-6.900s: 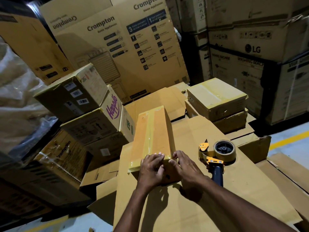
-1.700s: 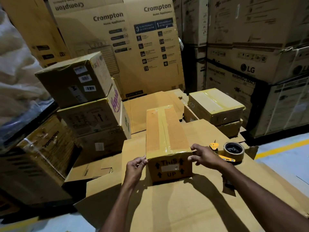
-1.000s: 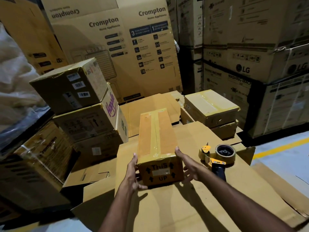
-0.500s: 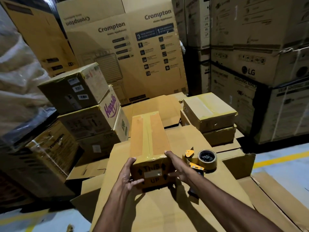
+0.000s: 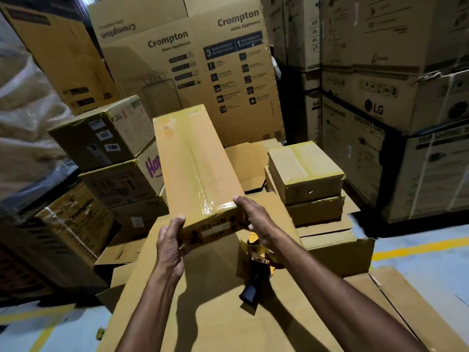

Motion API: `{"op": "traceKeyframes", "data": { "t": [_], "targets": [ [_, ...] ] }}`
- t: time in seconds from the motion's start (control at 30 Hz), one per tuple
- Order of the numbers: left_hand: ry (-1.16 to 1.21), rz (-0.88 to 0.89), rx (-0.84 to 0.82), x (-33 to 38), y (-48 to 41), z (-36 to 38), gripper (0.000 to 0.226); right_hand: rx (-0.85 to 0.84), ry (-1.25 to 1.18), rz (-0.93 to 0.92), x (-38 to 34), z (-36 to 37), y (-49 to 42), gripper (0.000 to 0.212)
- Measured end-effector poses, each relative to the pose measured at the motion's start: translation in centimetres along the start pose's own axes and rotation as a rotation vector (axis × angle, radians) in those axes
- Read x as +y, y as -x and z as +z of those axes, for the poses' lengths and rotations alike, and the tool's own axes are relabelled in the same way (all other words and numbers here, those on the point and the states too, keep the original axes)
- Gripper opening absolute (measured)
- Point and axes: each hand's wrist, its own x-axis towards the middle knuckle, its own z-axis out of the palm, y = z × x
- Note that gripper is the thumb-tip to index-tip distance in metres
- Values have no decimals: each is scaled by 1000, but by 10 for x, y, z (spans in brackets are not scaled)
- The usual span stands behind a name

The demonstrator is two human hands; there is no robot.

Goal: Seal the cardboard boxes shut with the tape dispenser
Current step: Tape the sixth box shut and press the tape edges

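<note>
Fingers (image 5: 240, 200) of both hands grip the near end of the long box (image 5: 198, 158): left hand (image 5: 169, 246) at its left corner, right hand (image 5: 257, 221) at its right. The box is held off the cardboard-covered counter (image 5: 203, 316), far end tilted up. Top face fully taped (looks done). Tape dispenser (image 5: 256, 268) lies idle under the right wrist. Two taped boxes (image 5: 304, 171) are stacked to the right. All shut, contents hidden. Whether any unsealed ones are left: can't tell.

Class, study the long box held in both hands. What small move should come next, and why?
Probably swing the long box aside toward the taped boxes on the right. Its top already looks fully taped, the left hand and right hand hold its near end lifted, and the dispenser lies idle below.
</note>
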Motion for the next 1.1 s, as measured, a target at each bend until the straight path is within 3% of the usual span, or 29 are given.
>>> {"op": "traceKeyframes", "data": {
  "t": [0.17, 0.37, 0.7, 1.0, 1.1],
  "targets": [
    [10, 112, 7, 3, -8, 43, 32, -5, -52, -55, -15, -28, -27, 69],
    [43, 184, -4, 1, -53, 98, 14, -16, -74, -122, -41, -61, -62, 41],
    [62, 137, 2, -29, -113, 188, 66, 77, -67, -136, -72, -130, -127, 31],
    [96, 123, 6, -41, -134, 248, 59, 141, -73, -166, -92, -175, -169, 42],
    [91, 110, -6, -46, -144, 272, 68, 176, -74, -159, -98, -193, -185, 44]
  ]
}}
